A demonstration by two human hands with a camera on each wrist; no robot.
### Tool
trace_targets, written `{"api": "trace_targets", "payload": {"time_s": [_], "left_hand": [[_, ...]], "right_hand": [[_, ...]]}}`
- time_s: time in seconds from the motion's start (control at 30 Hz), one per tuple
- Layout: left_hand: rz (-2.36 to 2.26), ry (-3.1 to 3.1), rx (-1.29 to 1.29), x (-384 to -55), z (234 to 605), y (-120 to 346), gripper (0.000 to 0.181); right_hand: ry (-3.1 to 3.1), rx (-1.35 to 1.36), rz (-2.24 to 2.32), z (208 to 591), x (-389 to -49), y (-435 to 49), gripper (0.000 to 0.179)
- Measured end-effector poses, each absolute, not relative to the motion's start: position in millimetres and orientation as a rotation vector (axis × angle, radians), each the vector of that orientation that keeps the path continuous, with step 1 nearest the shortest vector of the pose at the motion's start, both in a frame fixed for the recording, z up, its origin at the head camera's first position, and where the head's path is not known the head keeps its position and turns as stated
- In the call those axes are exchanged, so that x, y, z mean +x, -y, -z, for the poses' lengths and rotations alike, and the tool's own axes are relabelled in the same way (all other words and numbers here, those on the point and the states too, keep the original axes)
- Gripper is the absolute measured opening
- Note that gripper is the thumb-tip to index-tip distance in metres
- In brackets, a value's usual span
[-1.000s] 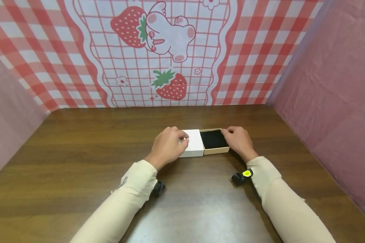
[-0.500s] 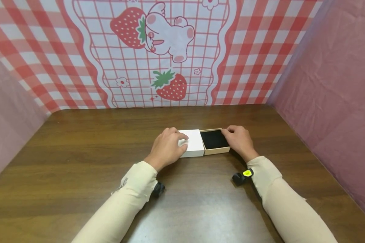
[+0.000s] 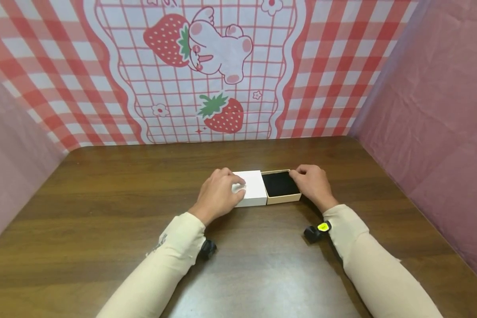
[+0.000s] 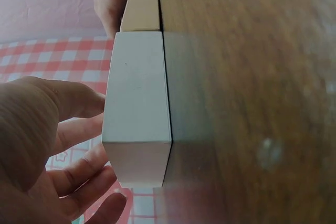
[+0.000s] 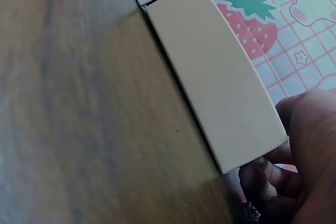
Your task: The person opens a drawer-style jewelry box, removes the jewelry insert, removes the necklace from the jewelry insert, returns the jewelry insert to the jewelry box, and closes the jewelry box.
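Note:
A white box cover (image 3: 252, 187) lies flat on the table, seen also in the left wrist view. Against its right end sits a tan box tray (image 3: 284, 198) with a black lining (image 3: 280, 183). Whether the tray reaches inside the cover, I cannot tell. My left hand (image 3: 217, 193) rests at the cover's left end; in the left wrist view its thumb touches the top edge and the other fingers are loosely bent beyond. My right hand (image 3: 312, 184) pinches the tray's right end wall, thumb over the rim. Its fingers are partly hidden behind the tray in the right wrist view.
The brown wooden table (image 3: 103, 229) extends around both hands. A red-and-white checked cloth (image 3: 330, 66) with strawberries hangs behind it. Pink cloth walls (image 3: 433, 115) stand on both sides. Each wrist wears a small black camera (image 3: 312, 234).
The hands, the cover and the tray stay in nearly the same place. My left thumb has settled a little lower on the cover. The head view has tilted slightly.

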State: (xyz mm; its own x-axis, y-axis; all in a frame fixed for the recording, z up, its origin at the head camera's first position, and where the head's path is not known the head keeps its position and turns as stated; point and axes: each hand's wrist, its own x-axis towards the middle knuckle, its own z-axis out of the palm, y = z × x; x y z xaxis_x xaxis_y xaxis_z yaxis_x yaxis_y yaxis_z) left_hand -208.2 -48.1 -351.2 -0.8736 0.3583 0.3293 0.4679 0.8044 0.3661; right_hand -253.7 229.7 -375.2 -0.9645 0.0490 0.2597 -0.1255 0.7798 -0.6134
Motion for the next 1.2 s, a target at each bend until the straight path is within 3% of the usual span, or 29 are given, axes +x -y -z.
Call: {"api": "trace_targets", "payload": {"time_s": [0.3,0.93,1.2], "left_hand": [[0.636,2.769,-0.643,-209.3,350.5,49.8,0.023],[0.501,2.899,-0.734,-205.2,344.4,51.7,0.052],[0.477,2.908,-0.75,-204.0,344.2,52.1,0.051]], "right_hand": [[2.699,0.052,-0.964,375.3,-254.6,-229.6,0.028],[2.694,0.042,-0.969,375.4,-252.7,-229.9,0.028],[2.703,0.024,-0.984,375.3,-252.8,-228.9,0.03]]}}
